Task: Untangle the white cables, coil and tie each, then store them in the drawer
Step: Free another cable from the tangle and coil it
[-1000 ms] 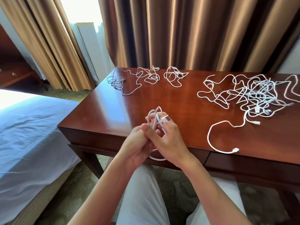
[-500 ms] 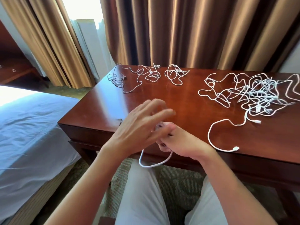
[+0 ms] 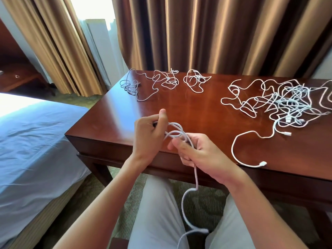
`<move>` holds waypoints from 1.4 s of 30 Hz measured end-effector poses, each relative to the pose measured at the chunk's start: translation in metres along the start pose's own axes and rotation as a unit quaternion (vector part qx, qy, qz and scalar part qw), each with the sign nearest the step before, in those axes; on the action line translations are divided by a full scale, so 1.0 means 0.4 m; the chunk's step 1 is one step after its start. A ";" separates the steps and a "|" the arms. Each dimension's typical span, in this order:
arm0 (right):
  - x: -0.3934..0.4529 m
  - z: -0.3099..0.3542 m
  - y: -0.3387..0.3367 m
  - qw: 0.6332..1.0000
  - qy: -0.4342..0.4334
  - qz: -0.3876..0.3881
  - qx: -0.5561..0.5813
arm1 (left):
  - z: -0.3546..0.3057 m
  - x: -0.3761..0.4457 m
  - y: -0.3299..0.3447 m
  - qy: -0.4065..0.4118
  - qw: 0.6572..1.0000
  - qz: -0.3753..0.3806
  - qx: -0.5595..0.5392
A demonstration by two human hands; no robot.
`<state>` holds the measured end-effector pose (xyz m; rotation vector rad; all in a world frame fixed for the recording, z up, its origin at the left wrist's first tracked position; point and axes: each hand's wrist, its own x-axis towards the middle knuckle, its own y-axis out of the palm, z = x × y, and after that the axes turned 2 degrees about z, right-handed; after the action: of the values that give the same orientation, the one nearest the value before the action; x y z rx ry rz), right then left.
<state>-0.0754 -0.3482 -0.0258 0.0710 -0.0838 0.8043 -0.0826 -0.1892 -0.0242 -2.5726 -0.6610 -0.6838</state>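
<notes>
white cable [image 3: 177, 131] looped between both hands, left fingers [image 3: 161, 119] and right fingers [image 3: 177, 145] curled round it.

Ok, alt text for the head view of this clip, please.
Both hands, left hand and right hand, hold a partly coiled white cable over the near edge of a wooden desk, its tail hanging toward the lap. A big tangle of white cables lies on the desk's right, smaller cable bundles at the back.

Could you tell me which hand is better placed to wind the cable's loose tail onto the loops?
The left hand: it pinches the coil's top and could let go, while the right hand grips the loops where the tail hangs.
</notes>
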 end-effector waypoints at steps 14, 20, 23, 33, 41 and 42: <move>-0.019 -0.066 0.090 0.885 -0.148 -0.184 -0.400 | 0.037 0.000 0.045 -0.452 0.820 0.029 -0.350; 0.022 -0.061 0.099 0.936 -0.063 -0.271 -0.213 | 0.037 -0.029 0.071 -0.455 0.797 0.049 -0.395; 0.037 -0.069 0.111 0.962 -0.042 -0.237 -0.127 | 0.010 -0.035 0.074 -0.420 0.836 0.046 -0.351; 0.084 -0.084 0.084 0.927 -0.089 -0.330 -0.154 | -0.035 -0.073 0.093 -0.332 0.905 0.083 -0.253; 0.070 -0.063 0.027 0.924 -0.074 -0.339 -0.158 | 0.012 -0.066 0.071 -0.125 0.991 0.056 -0.007; 0.061 -0.053 0.021 0.938 -0.067 -0.306 -0.152 | 0.005 -0.056 0.053 -0.048 0.998 0.036 0.037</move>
<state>-0.0637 -0.3228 -0.0442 -0.1375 -0.2984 0.1554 -0.0877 -0.2129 -0.0433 -2.5592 -0.6081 -0.5066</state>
